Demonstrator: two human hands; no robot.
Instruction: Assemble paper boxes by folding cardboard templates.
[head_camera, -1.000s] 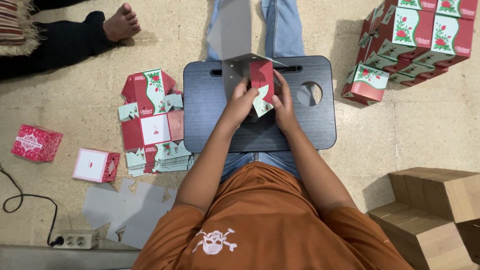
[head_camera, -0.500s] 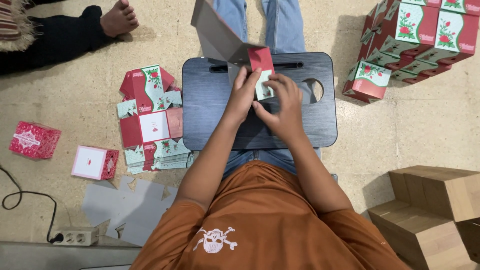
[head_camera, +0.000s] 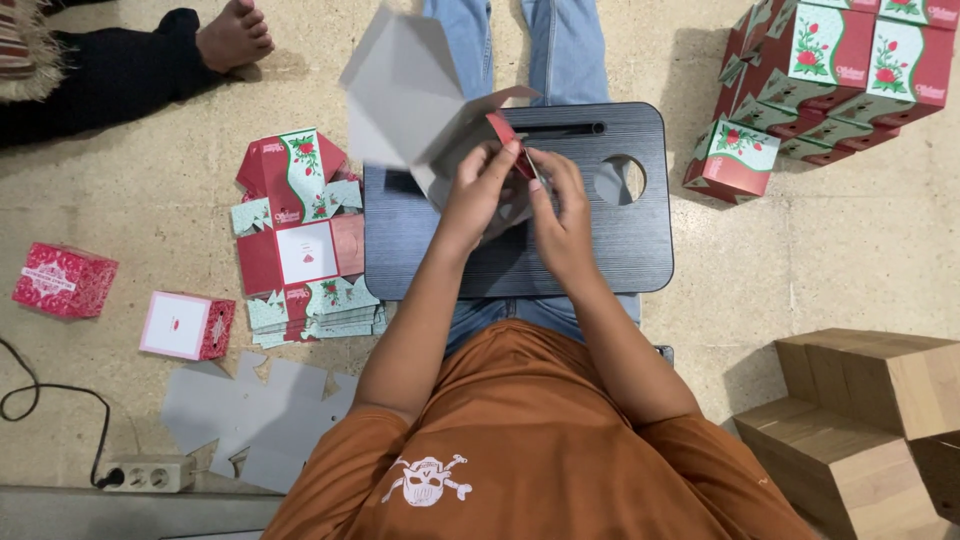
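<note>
A flat carton (head_camera: 420, 95) — grey inside, red outside — is gripped above the black lap tray (head_camera: 620, 250) by both hands, fingers curled shut on its flaps. The left hand (head_camera: 478, 190) and right hand (head_camera: 562, 205) are held close together, forearms angled inward. The fold itself is hidden behind the fingers.

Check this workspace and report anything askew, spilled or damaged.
Nothing looks damaged or spilled. The stack of flat box blanks left of the black lap tray is fanned unevenly, and grey card pieces lie loose on the floor. Both hands, left hand and right hand, hold a half-folded box.
</note>
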